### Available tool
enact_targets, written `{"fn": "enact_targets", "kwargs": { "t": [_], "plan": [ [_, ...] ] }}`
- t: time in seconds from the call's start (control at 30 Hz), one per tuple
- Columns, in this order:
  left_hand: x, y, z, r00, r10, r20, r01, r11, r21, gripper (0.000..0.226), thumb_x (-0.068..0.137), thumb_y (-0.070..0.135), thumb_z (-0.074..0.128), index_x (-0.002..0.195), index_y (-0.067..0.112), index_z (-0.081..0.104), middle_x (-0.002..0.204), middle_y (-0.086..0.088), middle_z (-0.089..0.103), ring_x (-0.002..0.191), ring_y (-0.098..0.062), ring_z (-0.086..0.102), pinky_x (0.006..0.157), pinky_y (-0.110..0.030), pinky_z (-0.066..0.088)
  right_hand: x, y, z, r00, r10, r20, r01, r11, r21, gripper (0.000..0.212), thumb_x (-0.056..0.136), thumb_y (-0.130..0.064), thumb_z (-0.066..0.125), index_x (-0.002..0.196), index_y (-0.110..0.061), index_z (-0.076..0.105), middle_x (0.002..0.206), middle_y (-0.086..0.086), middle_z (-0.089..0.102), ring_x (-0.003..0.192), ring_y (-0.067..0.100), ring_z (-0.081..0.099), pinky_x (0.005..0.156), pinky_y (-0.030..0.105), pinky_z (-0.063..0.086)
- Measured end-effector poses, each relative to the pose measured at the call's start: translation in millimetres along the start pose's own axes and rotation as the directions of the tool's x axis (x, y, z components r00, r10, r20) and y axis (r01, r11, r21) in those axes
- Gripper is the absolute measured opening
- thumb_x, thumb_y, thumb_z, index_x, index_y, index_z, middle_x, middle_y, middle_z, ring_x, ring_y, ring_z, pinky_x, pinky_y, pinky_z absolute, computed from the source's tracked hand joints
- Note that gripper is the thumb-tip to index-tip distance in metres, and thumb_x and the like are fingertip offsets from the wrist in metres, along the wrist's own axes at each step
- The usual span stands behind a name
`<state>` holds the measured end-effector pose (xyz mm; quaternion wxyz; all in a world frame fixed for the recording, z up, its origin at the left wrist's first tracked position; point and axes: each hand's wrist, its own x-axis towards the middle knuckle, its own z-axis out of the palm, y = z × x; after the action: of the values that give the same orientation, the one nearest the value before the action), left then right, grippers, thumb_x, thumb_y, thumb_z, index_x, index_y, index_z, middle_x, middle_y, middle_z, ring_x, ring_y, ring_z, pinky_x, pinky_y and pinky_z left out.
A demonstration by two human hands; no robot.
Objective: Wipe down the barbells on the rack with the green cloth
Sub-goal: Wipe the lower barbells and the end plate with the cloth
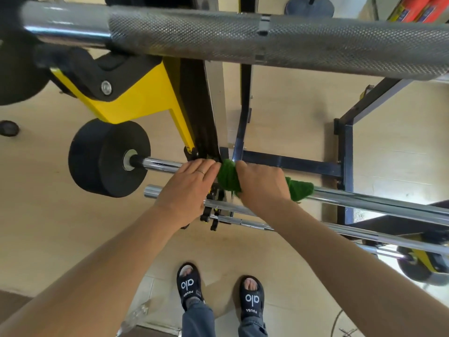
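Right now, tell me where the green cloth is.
In the head view, the green cloth sits mid-frame, wrapped around the chrome barbell bar under the right hand, with the left hand beside it.

above: knurled barbell (267, 37) overhangs | left: black weight plate (107, 158) blocks | right: chrome bar (379, 198) bare, free
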<state>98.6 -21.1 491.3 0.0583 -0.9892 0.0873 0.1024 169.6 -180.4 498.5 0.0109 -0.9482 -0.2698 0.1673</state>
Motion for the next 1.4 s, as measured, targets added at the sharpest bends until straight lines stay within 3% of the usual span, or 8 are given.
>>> {"fn": "enact_targets", "kwargs": {
  "t": [0.27,0.43,0.63,0.77,0.87,1.03,1.2,1.4],
  "plan": [
    [0,-1,0,0.998,0.027,-0.064,-0.033,0.995,-0.098,0.090,0.066,0.014,0.084,0.142,0.018,0.035,0.139,-0.002,0.049,0.131,-0.023,0.044,0.111,-0.030,0.016,-49,66,3,0.978,0.172,-0.121,-0.184,0.979,-0.089,0.033,0.081,-0.030,0.077,0.103,-0.028,0.052,0.077,-0.011,0.045,0.069,0.013,0.047,0.071,0.032,0.043],
    [0,-3,2,0.997,0.031,-0.065,-0.038,0.993,-0.116,0.088,0.075,0.016,0.079,0.148,0.018,0.030,0.146,-0.001,0.042,0.137,-0.022,0.036,0.116,-0.032,0.016,-30,22,-4,0.961,0.275,0.012,-0.274,0.961,-0.046,0.042,0.083,-0.024,0.076,0.117,-0.022,0.051,0.092,-0.004,0.053,0.092,0.017,0.058,0.090,0.035,0.045],
    [0,-7,5,0.999,0.005,-0.041,-0.014,0.974,-0.228,0.098,0.082,0.019,0.074,0.155,0.016,0.009,0.160,-0.002,0.019,0.147,-0.021,0.017,0.114,-0.029,-0.001,10,-45,1,0.991,0.134,-0.028,-0.135,0.991,-0.025,0.046,0.080,-0.031,0.077,0.115,-0.019,0.051,0.099,-0.001,0.062,0.092,0.021,0.060,0.086,0.036,0.045],
    [-13,-9,-4,0.984,-0.005,-0.179,-0.059,0.934,-0.352,0.086,0.082,0.017,0.068,0.153,0.015,0.019,0.153,-0.005,0.026,0.142,-0.023,0.026,0.119,-0.035,0.018,-4,-36,17,0.987,-0.008,-0.162,-0.004,0.997,-0.071,0.061,0.078,-0.038,0.077,0.126,-0.019,0.044,0.110,0.000,0.057,0.100,0.022,0.055,0.093,0.037,0.044],
    [-29,-28,-6,0.929,-0.165,-0.332,0.043,0.937,-0.346,0.077,0.080,0.034,0.068,0.144,0.011,0.032,0.140,-0.009,0.037,0.131,-0.027,0.036,0.111,-0.042,0.034,-24,-17,26,0.969,-0.064,-0.237,0.043,0.995,-0.095,0.086,0.077,-0.030,0.077,0.148,-0.016,0.030,0.126,0.006,0.052,0.111,0.026,0.053,0.105,0.041,0.042],
    [-32,-54,1,0.929,-0.369,0.016,0.361,0.897,-0.256,0.116,0.067,0.093,0.039,0.147,0.011,0.020,0.152,-0.012,0.026,0.142,-0.031,0.023,0.116,-0.044,0.021,-23,-35,26,0.978,-0.091,-0.188,0.048,0.973,-0.225,0.095,0.077,-0.020,0.077,0.152,-0.011,0.019,0.142,0.012,0.043,0.112,0.035,0.052,0.099,0.048,0.042],
    [-25,-57,12,0.929,-0.338,0.153,0.361,0.920,-0.153,0.132,0.058,0.099,0.004,0.155,0.009,0.001,0.164,-0.012,0.003,0.150,-0.030,-0.001,0.122,-0.048,0.003,3,-58,0,0.989,-0.124,-0.086,0.096,0.957,-0.275,0.061,0.093,-0.017,0.064,0.143,-0.009,0.030,0.129,0.009,0.054,0.110,0.029,0.058,0.091,0.037,0.046],
    [-23,-54,15,0.927,-0.327,0.183,0.351,0.928,-0.120,0.129,0.064,0.097,0.004,0.154,0.006,-0.011,0.162,-0.015,-0.014,0.149,-0.031,-0.014,0.120,-0.047,-0.005,25,-69,-15,0.998,-0.064,0.005,0.063,0.961,-0.269,0.032,0.093,-0.020,0.064,0.123,-0.016,0.053,0.089,0.000,0.066,0.078,0.023,0.068,0.058,0.031,0.044]
  ]
}}
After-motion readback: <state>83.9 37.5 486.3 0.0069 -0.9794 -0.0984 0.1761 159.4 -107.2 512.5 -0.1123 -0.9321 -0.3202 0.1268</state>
